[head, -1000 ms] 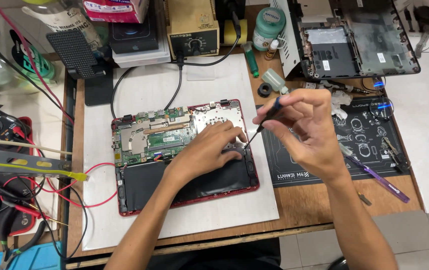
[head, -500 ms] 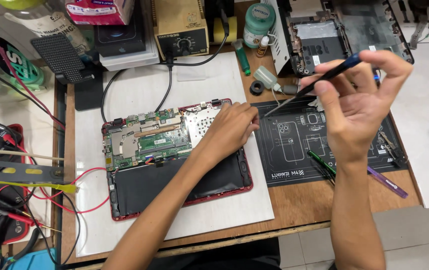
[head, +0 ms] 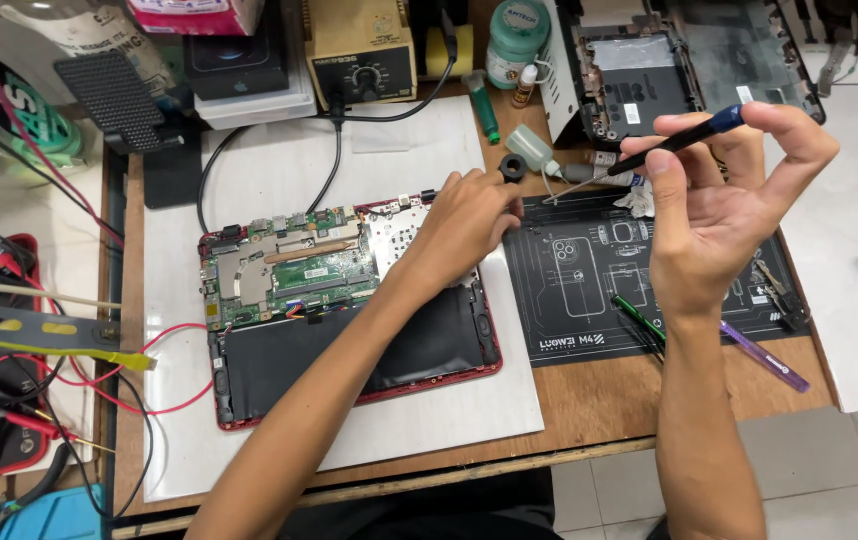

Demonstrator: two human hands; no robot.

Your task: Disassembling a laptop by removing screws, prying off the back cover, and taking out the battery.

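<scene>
Right hand (head: 719, 210) raised above the black repair mat (head: 649, 270), fingers pinched around one thin screwdriver (head: 649, 155) with a blue cap; its tip points left and down toward the left hand. Left hand (head: 464, 225) rests palm-down on the upper right part of the opened red laptop (head: 349, 320), fingers curled at its top edge, clamped on nothing visible; whether a screw sits under the fingertips cannot be told. Hands well apart, screwdriver tip between them.

One laptop, bottom cover off: green board left of the left hand, black battery below the forearm. It lies on a white sheet (head: 389, 160) with bare room above and below it. One small black ring-shaped part (head: 512, 170) just beyond the left fingertips.

Below the right hand on the mat: one green-black pen-like tool (head: 639, 322), one purple tool (head: 764, 357) crossing the mat's lower right edge. Bare wood of the counter (head: 599, 400) runs under the mat to the front edge.

Beyond the hands: one yellow soldering station (head: 361, 50), one green jar (head: 519, 35), one second stripped laptop shell (head: 679, 60). Far left of the left arm: red wires (head: 164, 345) and tangled cables crowd the counter edge.
</scene>
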